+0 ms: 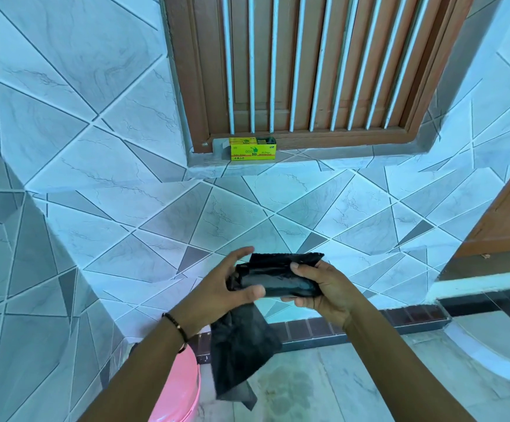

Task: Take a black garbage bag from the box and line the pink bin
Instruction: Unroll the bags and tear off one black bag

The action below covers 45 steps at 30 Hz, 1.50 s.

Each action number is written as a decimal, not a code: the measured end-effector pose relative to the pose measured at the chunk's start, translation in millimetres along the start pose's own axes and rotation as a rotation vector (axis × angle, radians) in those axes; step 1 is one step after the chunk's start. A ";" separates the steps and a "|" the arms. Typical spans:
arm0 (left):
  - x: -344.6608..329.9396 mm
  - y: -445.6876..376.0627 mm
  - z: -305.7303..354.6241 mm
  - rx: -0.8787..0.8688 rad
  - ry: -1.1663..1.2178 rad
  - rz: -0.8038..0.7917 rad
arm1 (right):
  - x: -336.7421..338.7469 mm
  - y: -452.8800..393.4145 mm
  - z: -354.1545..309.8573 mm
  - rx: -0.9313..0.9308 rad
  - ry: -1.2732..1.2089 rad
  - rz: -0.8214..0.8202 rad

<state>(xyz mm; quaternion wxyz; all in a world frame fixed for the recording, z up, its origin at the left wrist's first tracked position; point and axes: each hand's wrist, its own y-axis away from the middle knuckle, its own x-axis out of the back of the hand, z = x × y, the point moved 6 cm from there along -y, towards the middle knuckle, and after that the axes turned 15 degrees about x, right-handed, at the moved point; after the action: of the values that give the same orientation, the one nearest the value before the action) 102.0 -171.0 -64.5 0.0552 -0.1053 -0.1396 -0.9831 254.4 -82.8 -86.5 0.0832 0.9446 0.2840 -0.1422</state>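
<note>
Both hands clamp a folded black garbage bag [278, 281]: left hand [217, 287] at its left end, right hand [323, 287] at its right. A loose tail hangs below the left hand, above the pink bin [177, 391]. The yellow box [253, 149] sits well beyond on the sill.

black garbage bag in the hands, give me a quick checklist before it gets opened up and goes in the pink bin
1. Bag out of the box: ok. The black plastic garbage bag is clear of the yellow cardboard box on the window ledge.
2. Both hands gripping: ok. The left hand and the right hand pinch the folded part.
3. Bag unfolded: not ok. Most is still a folded wad; only one end hangs loose below the left hand.
4. Bag mouth found: cannot tell.
5. Pink plastic bin in reach: ok. It stands on the floor, below the left forearm.
6. Bin empty inside: cannot tell. Its opening is hidden.
</note>
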 end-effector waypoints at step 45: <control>140.1 -250.0 131.4 -0.135 -0.992 0.893 | 56.9 -222.6 -96.8 0.363 0.073 0.073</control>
<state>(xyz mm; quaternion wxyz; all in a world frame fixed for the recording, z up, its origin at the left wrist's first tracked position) -43.5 94.3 24.3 0.3794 -0.5955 -0.0298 -0.7075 196.6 153.0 -29.9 -0.0939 0.9582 0.2222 -0.1537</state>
